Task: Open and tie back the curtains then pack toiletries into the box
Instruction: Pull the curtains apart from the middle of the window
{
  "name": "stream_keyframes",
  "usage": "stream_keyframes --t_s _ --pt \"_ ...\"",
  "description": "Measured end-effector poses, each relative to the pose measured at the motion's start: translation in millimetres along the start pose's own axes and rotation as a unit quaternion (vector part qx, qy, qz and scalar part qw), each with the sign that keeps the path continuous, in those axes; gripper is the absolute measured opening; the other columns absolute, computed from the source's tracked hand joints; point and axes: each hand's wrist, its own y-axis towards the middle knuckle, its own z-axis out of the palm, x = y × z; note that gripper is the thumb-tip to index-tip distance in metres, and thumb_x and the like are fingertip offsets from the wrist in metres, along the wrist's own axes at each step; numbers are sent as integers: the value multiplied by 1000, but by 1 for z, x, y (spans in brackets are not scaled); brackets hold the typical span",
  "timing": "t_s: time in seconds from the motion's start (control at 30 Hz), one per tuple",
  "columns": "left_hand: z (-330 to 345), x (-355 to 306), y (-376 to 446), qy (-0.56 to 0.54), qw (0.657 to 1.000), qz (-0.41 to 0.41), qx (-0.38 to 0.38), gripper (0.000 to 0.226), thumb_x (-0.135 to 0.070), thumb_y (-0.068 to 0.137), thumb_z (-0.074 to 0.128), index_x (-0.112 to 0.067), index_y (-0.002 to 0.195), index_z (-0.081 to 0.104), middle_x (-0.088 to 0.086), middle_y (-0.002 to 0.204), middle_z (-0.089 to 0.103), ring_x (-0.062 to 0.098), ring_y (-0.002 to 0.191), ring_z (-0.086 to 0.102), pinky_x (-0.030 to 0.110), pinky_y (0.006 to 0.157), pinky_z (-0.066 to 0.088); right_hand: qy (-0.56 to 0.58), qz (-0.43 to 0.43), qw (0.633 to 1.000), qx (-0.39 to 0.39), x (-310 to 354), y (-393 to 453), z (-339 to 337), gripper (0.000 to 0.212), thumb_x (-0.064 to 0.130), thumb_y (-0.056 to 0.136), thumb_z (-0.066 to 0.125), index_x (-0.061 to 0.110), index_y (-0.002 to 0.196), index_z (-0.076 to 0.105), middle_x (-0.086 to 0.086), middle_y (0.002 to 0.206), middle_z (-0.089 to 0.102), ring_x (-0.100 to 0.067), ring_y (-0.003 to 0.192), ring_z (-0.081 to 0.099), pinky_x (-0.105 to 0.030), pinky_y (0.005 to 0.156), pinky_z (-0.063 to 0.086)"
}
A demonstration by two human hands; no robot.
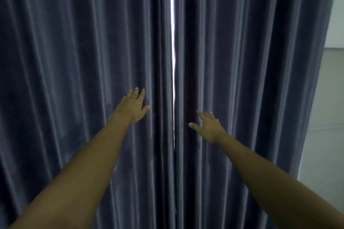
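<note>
step 1, curtains point(74, 61) not yet parted. left hand point(134, 105) and right hand point(207, 126) at centre gap point(173, 42), fingers spread, gripping nothing. next: grab edges, pull apart.

arms: two bare arms, long and thin, no sleeves in sight
left hand point(134, 106): bare, no glove; a tiny dark spot sits at its outer edge, too small to tell what it is
right hand point(208, 126): bare, no glove, no ring seen
wrists: bare, no watch, no band
nails: short and pale
</note>
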Motion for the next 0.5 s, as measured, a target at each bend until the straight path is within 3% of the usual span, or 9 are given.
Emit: stream_keyframes --t_s 0.33,0.43,0.5 --pt "-21 -23 49 15 989 113 -95 68 -42 100 33 -15 151 -1 9 159 -3 24 147 1 40 120 9 203 -115 972 -38 78 50 52 80 55 92 50 19 153 12 -6 160 14 -16 147 13 -32 118 16" --pt "-18 -25 60 23 985 145 -95 68 -43 99 33 -17 152 -1 7 159 -5 21 147 0 39 120 9 286 -77 951 -85 90 70 74 86 49 91 56 21 154 3 -5 160 12 -17 144 20 -26 110 21" --pt "-14 -25 70 30 981 167 -93 67 -43 100 33 -17 152 0 6 159 -4 20 147 -1 37 120 8 335 -22 935 -111 95 83 87 91 41 89 62 21 154 2 -6 155 29 -21 136 38 -27 108 33"
